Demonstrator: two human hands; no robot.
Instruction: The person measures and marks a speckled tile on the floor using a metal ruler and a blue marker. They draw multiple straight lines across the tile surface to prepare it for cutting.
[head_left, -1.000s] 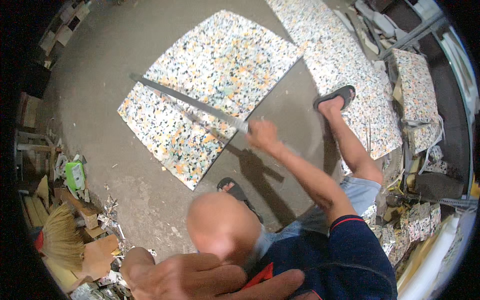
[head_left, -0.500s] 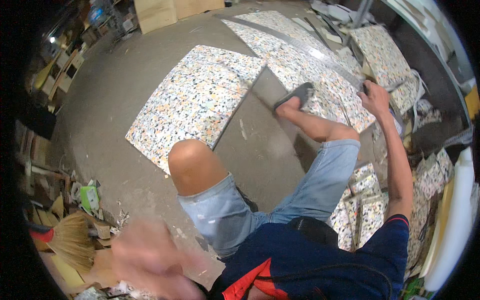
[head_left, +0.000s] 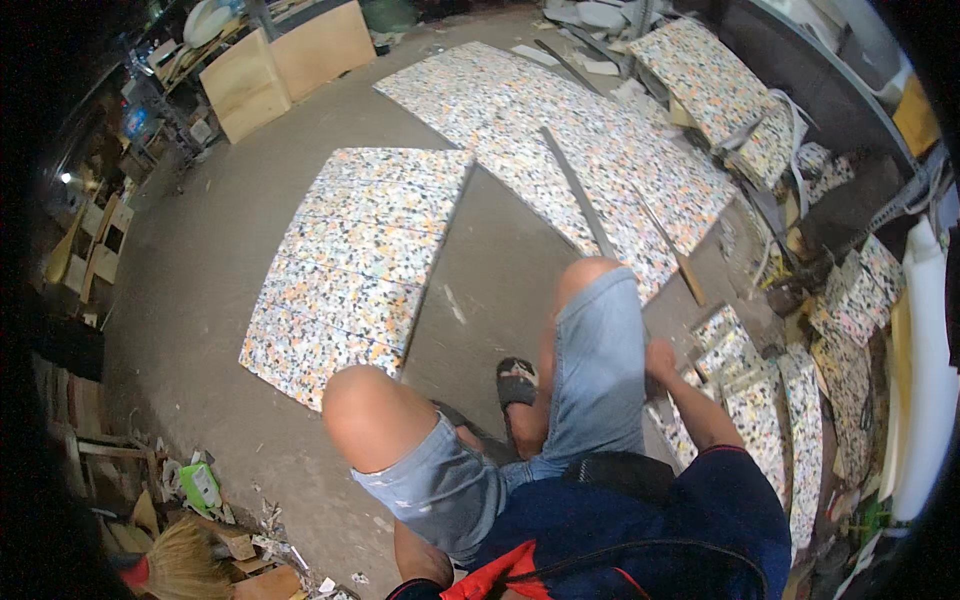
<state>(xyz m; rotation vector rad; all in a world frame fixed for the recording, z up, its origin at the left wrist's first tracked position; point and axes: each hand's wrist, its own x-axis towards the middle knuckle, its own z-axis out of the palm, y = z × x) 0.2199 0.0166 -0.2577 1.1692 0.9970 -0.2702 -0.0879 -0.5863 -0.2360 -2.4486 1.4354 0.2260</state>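
My right hand (head_left: 660, 360) is beside my right knee, its fingers mostly hidden, so whether they hold anything does not show. A grey metal straightedge (head_left: 578, 190) lies across the large speckled foam sheet (head_left: 470, 90) and runs out of sight behind that knee. To its right a long thin knife (head_left: 690, 280) with a wooden handle rests at the sheet's edge. My left forearm (head_left: 420, 555) passes beneath my left thigh, which hides the hand. A second speckled foam sheet (head_left: 350, 250), marked with several parallel lines, lies before my left knee.
Cut foam blocks (head_left: 755, 410) are heaped by my right side. A foam slab (head_left: 705, 75) leans among scraps at the far right. Plywood boards (head_left: 290, 70) stand at the back left. A straw broom (head_left: 185, 565) and a green packet (head_left: 200, 487) lie near left.
My right hand has drawn back from the sheet's right edge to my knee. The straightedge has shifted nearer. My left hand has gone out of sight, and my right foot has pulled in.
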